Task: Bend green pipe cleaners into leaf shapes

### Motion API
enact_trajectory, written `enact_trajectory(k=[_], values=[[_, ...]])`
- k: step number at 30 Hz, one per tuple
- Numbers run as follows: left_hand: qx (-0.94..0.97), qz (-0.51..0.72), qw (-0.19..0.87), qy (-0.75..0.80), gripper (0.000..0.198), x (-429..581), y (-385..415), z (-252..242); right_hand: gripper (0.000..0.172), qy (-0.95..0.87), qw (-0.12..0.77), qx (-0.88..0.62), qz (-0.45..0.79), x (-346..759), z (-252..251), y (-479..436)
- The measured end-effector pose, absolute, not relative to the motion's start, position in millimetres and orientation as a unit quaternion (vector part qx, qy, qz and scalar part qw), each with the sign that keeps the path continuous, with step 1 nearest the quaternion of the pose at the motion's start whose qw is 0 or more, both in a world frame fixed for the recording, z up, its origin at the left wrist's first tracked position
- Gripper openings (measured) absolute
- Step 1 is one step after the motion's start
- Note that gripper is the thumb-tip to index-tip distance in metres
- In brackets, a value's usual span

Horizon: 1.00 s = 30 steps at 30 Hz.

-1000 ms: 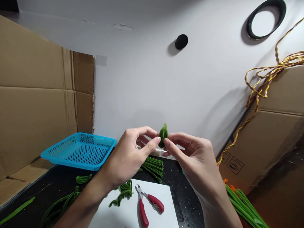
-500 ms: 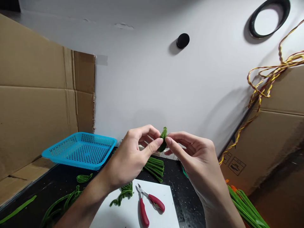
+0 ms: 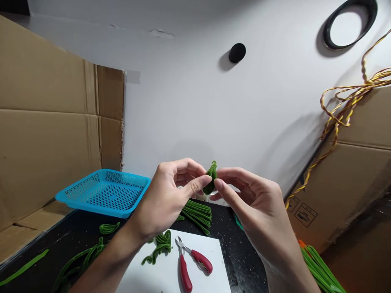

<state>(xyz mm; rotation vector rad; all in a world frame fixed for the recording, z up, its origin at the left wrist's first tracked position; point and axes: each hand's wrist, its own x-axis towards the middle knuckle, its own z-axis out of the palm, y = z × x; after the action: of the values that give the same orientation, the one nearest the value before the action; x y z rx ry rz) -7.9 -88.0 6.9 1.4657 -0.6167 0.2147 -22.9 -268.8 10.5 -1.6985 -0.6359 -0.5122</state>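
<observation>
Between my two hands, above the table, is a small fuzzy green leaf shape (image 3: 210,184) of bent pipe cleaner, its twisted tip pointing up. My left hand (image 3: 171,195) pinches its left side between thumb and fingers. From the other side, my right hand (image 3: 253,199) holds its right edge with thumb and forefinger. Below them, red-handled wire cutters (image 3: 195,260) lie with jaws apart on a white sheet (image 3: 210,280). Short curled green pipe cleaner pieces (image 3: 161,244) rest beside the cutters, partly behind my left forearm.
A blue perforated basket (image 3: 104,207) stands at the back left. Straight green pipe cleaners (image 3: 198,215) lie behind the sheet; another bundle (image 3: 320,268) is at right. A finished-looking green leaf shape (image 3: 109,228) and green strips (image 3: 76,260) lie left. Cardboard (image 3: 45,134) flanks the table.
My hands have spread very slightly apart, and the leaf shape shows a wider, more open face. The view has shifted a little; the things on the table stay put.
</observation>
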Motion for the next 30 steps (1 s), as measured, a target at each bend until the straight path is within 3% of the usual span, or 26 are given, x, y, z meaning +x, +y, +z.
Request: enact_trajectory(k=[6,21,30], values=[[0.655,0.082,0.695,-0.285,0.017,-9,-84,10,0.02,-0.274,0.588,-0.718,-0.253,-20,8,-264],[0.741,0.256,0.564,-0.259,0.006,-14,-92,3,0.018,-0.253,0.534,-0.754,-0.287,-27,9,-257],[0.737,0.251,0.573,-0.257,0.005,-15,-93,5,0.012,-0.247,0.543,-0.751,-0.282,-29,10,-256]])
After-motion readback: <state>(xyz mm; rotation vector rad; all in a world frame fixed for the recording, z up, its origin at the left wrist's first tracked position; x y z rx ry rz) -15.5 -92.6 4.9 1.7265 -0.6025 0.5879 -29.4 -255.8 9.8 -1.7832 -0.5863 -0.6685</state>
